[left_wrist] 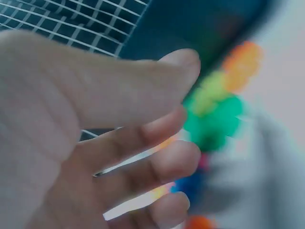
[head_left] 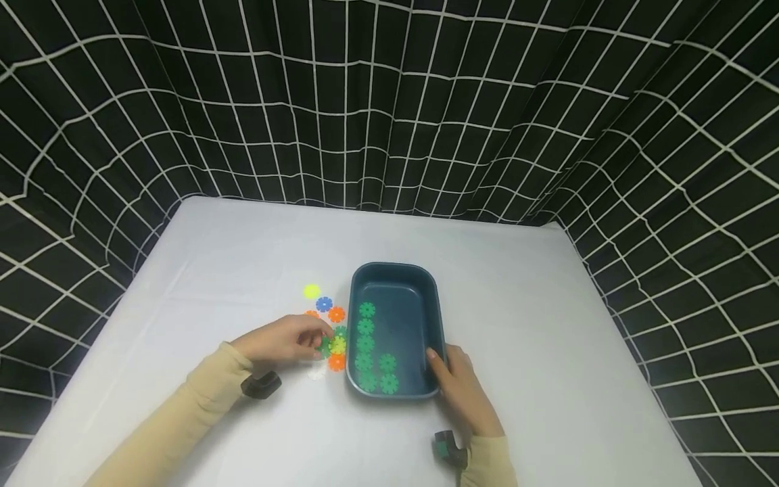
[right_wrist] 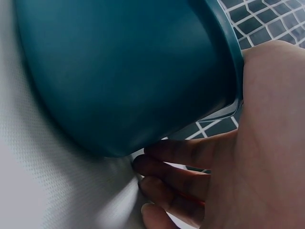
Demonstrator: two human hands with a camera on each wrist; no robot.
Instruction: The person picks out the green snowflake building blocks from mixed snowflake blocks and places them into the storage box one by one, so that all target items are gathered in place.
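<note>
My right hand (head_left: 465, 392) grips the right wall of a dark teal plastic tub (head_left: 398, 275), thumb over the rim and fingers outside, low along the wall in the right wrist view. Inside the tub, several green notched building discs (head_left: 366, 326) line the left side. Left of the tub, my left hand (head_left: 289, 339) hovers at a loose group of discs, its fingers bent and parted from the thumb. Nearest its fingertips are a green disc (head_left: 325, 348) and a yellow disc (head_left: 337, 345), blurred in the left wrist view. Nothing shows between thumb and fingers.
More discs lie left of the tub: orange (head_left: 337, 314), blue (head_left: 324, 304), bright yellow (head_left: 312, 291), another orange (head_left: 337, 362) and a pale one (head_left: 316, 370). A white cloth (head_left: 535, 304) covers the table. Black curtains (head_left: 389, 101) with a white grid surround it.
</note>
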